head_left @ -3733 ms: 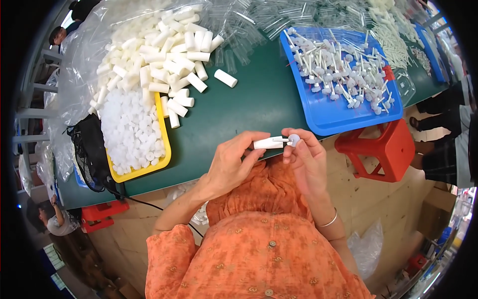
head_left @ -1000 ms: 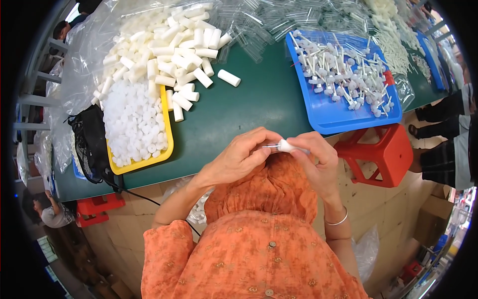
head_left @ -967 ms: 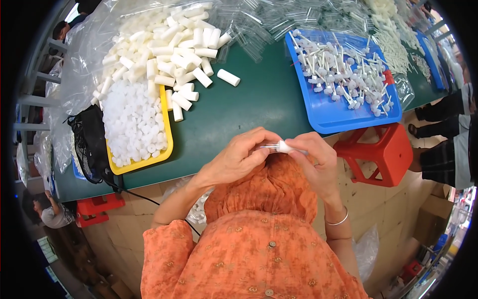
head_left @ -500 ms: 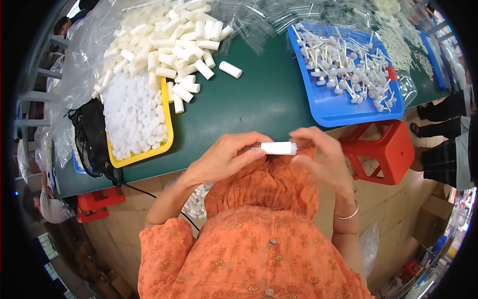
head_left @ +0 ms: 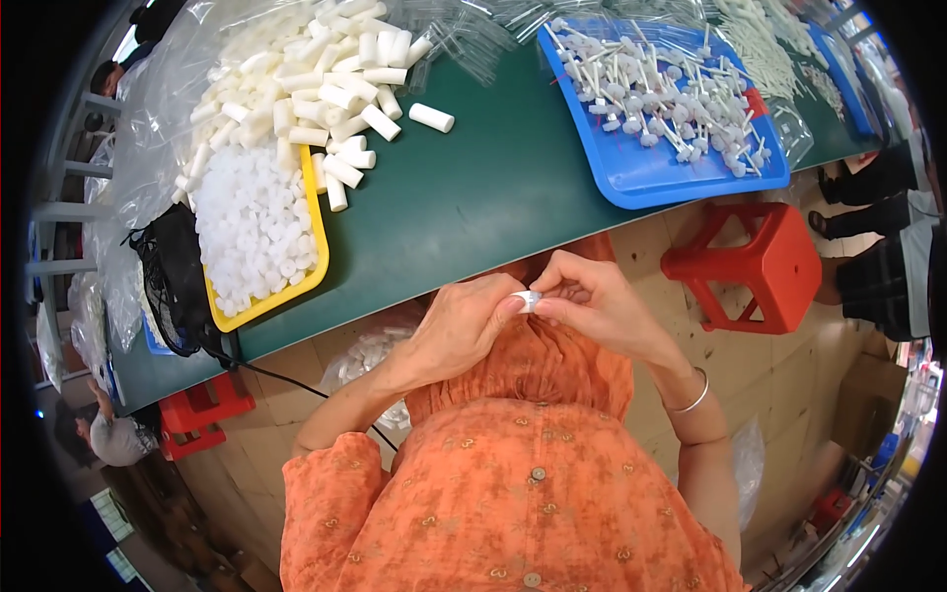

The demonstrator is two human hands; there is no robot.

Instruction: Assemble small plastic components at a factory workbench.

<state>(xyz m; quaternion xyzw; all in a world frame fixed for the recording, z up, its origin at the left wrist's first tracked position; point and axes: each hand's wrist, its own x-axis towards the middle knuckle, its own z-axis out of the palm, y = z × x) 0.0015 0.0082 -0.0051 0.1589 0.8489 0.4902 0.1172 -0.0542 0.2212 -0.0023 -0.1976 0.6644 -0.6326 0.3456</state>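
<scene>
Between my two hands, in front of my lap, is a short white foam-like cylinder point(head_left: 526, 301), mostly hidden by fingers. My left hand point(head_left: 456, 326) is closed round its body, with the thumb along the near side. At its right end a greyish cap shows, and there my right hand point(head_left: 604, 308) pinches with thumb and fingertips. How the cap sits in the cylinder is too small to tell. More white cylinders point(head_left: 380, 122) lie heaped on the table at the far left.
A yellow tray point(head_left: 321, 259) of small white plastic caps point(head_left: 254, 227) stands on the green table point(head_left: 464, 187). The blue tray point(head_left: 651, 187) to the right holds stemmed white pieces point(head_left: 681, 113). Clear tubes point(head_left: 464, 39) lie at the back. A red stool point(head_left: 779, 266) stands at the right.
My right hand has closed from loosely spread fingers to a pinch at the cylinder's capped end. The cylinder has turned and is now more covered by fingers. The view has shifted slightly.
</scene>
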